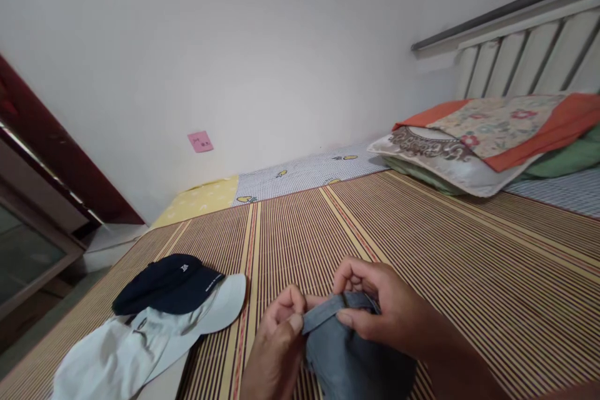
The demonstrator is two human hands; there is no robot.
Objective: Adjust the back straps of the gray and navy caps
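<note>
A grey-blue cap (356,356) is held up at the bottom centre, over the striped mat. My left hand (276,340) pinches the end of its strap between thumb and fingers. The thumb and fingers of my right hand (382,303) close on the strap and the cap's edge, near a small dark buckle or slider (344,300). Part of the cap is cut off by the frame's lower edge. To the left, a navy cap (171,284) rests partly on a white cap (112,356).
The striped mat (290,231) covers the bed. Pillows (435,150) under an orange floral cloth (510,122) lie at the right, below a radiator (529,56). A flat pale object (164,381) shows beneath the white cap. A pink note (200,142) is on the wall.
</note>
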